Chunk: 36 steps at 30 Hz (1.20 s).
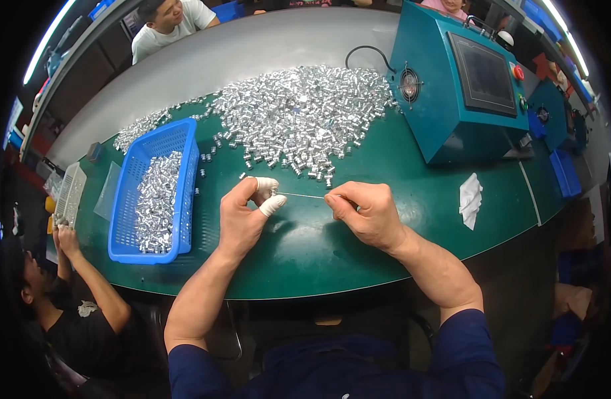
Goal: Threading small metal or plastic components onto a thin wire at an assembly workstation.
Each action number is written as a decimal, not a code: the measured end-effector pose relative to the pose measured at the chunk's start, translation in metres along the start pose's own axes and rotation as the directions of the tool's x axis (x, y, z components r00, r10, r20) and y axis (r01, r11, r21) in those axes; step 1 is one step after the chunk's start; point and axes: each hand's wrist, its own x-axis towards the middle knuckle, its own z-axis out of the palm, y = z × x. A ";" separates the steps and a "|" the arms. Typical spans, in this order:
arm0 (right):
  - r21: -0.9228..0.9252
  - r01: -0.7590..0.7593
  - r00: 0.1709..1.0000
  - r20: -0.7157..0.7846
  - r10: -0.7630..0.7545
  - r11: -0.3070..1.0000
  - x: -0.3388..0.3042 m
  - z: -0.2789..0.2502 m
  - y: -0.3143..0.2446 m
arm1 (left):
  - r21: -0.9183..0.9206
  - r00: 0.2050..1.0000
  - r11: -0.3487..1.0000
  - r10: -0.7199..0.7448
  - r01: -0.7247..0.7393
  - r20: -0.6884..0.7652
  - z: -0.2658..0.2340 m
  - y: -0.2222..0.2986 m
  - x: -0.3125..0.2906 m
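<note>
1. A thin metal rod (300, 195) is stretched level between a worker's two hands, just above the green table (398, 219); a small silver sleeve (274, 193) sits at its left end, and whether it is already threaded on is too small to tell.

2. The left hand (242, 216), with white finger cots (272, 205) on thumb and forefinger, has those fingertips pressed together around the sleeve and the rod's tip.

3. The right hand (366, 214) pinches the rod's other end, thumb and forefinger closed on it, the remaining fingers curled in.

4. No other sleeves show along the rod, so by the look of it this stringing is at its very start.

5. Just beyond the hands, a broad heap of loose silver sleeves (299, 116) covers the table's middle, which suggests most of the work is still ahead.

6. To the left, a blue plastic basket (186, 199) is partly filled with more of the same pieces; whether these are finished or waiting cannot be told.

7. At the right stand a teal machine with a dark screen (462, 86) and, nearer the edge, a crumpled white cloth (470, 198).

8. A co-worker's hand (67, 241) at the far left rests by a white tray (70, 194); another person sits across the table.
</note>
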 end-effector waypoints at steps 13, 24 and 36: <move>-0.117 0.097 0.992 -0.070 -0.106 0.988 0.001 0.000 0.003 | -0.166 0.990 0.977 -0.120 0.131 0.074 -0.001 0.001 0.000; -0.062 0.033 0.999 -0.013 -0.034 0.997 0.002 0.001 0.004 | -0.014 0.984 0.991 -0.132 0.135 0.122 -0.005 0.000 0.003; -0.042 -0.074 0.997 0.016 0.075 0.996 -0.002 0.004 0.010 | 0.020 0.993 1.000 0.021 -0.023 0.117 -0.003 0.004 0.004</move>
